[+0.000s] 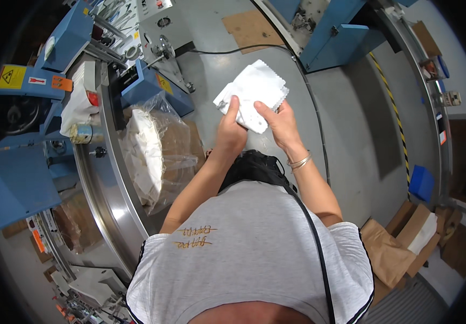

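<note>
A stack of white cloth pieces point(257, 89) with zigzag-cut edges is held out in front of me, above the grey floor. My left hand point(232, 127) grips its lower left part, the thumb lying on top. My right hand point(280, 121), with a bangle on the wrist, pinches the lower right part, its thumb also on the upper face. The fingers under the stack are mostly hidden. How many pieces are in it I cannot tell.
To my left runs a metal machine rail point(119, 183), beside a clear plastic bag point(160, 146) of white material. Blue machine housings point(22, 178) stand farther left. A black cable point(316, 108) crosses the floor. Cardboard boxes point(411, 232) and a blue bin point(422, 183) are at right.
</note>
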`<state>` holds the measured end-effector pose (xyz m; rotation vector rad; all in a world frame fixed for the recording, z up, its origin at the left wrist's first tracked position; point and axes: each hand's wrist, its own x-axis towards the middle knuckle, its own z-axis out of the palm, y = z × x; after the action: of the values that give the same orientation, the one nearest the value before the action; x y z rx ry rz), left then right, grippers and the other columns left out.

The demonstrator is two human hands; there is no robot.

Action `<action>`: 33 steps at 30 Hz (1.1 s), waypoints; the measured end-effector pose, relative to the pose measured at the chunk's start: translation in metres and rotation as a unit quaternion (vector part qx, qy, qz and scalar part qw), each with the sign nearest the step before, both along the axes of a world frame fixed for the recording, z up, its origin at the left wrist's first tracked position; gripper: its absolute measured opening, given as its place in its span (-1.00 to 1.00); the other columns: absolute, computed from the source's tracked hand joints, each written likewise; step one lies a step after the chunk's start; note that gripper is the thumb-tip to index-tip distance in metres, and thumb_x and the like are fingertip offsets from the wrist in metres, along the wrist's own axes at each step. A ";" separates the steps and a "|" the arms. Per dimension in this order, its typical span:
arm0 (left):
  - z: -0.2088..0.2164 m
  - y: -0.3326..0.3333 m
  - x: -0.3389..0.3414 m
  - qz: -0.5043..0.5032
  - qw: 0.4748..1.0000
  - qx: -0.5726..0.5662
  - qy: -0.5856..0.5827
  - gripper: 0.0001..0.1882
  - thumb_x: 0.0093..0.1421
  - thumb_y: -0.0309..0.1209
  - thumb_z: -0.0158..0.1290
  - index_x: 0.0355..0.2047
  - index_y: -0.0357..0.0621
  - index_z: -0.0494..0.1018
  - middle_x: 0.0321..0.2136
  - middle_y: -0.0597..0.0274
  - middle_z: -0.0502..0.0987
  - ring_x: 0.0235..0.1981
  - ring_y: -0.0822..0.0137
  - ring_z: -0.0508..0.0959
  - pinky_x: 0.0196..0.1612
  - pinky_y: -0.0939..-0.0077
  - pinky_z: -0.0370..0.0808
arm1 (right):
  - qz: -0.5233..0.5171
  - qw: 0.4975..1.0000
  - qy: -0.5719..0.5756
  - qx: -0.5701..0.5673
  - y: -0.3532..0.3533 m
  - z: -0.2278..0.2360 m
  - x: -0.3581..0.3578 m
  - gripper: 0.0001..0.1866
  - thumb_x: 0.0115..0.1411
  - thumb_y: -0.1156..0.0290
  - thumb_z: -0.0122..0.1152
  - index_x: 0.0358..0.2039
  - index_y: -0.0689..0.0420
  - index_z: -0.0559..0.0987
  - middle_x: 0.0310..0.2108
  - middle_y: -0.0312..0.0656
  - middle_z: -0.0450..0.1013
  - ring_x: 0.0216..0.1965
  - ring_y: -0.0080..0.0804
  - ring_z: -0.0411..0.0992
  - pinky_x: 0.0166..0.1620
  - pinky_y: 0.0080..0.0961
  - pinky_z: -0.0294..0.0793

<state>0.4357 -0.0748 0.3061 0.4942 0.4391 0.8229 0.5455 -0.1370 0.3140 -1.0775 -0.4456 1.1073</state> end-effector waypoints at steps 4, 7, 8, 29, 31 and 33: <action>0.000 0.028 -0.017 0.022 0.993 0.064 0.099 -0.53 0.26 -0.37 -0.05 0.09 -0.39 0.16 0.00 0.06 0.37 -0.02 0.37 0.39 0.08 0.47 0.28 | 0.050 0.995 -0.076 -0.033 0.001 0.008 0.024 -0.57 0.08 0.42 0.27 -0.05 0.28 0.42 -0.17 -0.19 0.46 -0.19 -0.49 0.43 -0.11 -0.55 0.44; 0.034 0.046 -0.035 -0.070 0.938 0.212 0.267 -0.60 0.18 -0.45 0.07 -0.04 -0.42 0.29 -0.22 0.15 0.51 -0.21 0.46 0.49 -0.11 0.62 0.40 | 0.091 0.986 -0.140 -0.024 0.005 0.031 0.027 -0.59 0.10 0.40 0.25 -0.07 0.28 0.43 -0.18 -0.21 0.47 -0.20 -0.53 0.42 -0.13 -0.57 0.44; 0.035 0.047 -0.029 -0.073 0.939 0.221 0.253 -0.69 0.18 -0.47 0.07 -0.11 -0.39 0.34 -0.24 0.20 0.52 -0.24 0.50 0.48 -0.16 0.65 0.41 | 0.093 0.983 -0.156 -0.024 0.011 0.027 0.035 -0.59 0.11 0.38 0.24 -0.06 0.28 0.42 -0.18 -0.21 0.47 -0.20 -0.54 0.42 -0.13 -0.58 0.44; 0.045 0.013 -0.088 -0.114 0.833 0.375 0.391 -0.61 0.09 -0.47 0.07 -0.04 -0.23 0.36 -0.25 0.08 0.51 -0.22 0.34 0.48 -0.19 0.49 0.40 | 0.167 0.973 -0.088 -0.129 0.034 -0.004 0.010 -0.46 0.00 0.49 0.25 0.01 0.27 0.29 -0.11 -0.05 0.34 -0.17 -0.33 0.41 -0.15 -0.47 0.48; 0.047 0.011 -0.101 -0.098 0.833 0.367 0.401 -0.62 0.09 -0.47 0.07 -0.05 -0.24 0.35 -0.25 0.04 0.52 -0.19 0.27 0.50 -0.16 0.43 0.41 | 0.175 0.969 -0.123 -0.126 0.038 0.002 -0.001 -0.43 0.00 0.47 0.27 0.03 0.26 0.28 -0.08 -0.04 0.31 -0.14 -0.29 0.40 -0.13 -0.43 0.46; 0.051 0.010 -0.121 -0.084 0.740 0.461 0.483 -0.65 0.10 -0.47 0.07 -0.08 -0.25 0.37 -0.21 0.07 0.50 -0.26 0.30 0.51 -0.19 0.43 0.40 | 0.104 0.885 -0.455 -0.003 0.041 0.019 -0.018 -0.37 -0.03 0.38 0.32 0.05 0.21 0.28 -0.01 -0.03 0.28 -0.07 -0.19 0.37 -0.03 -0.36 0.38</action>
<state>0.3142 -0.0644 0.3569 1.9170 0.9134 0.4926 0.5277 -0.0959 0.3330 -1.5524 -1.3248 0.7159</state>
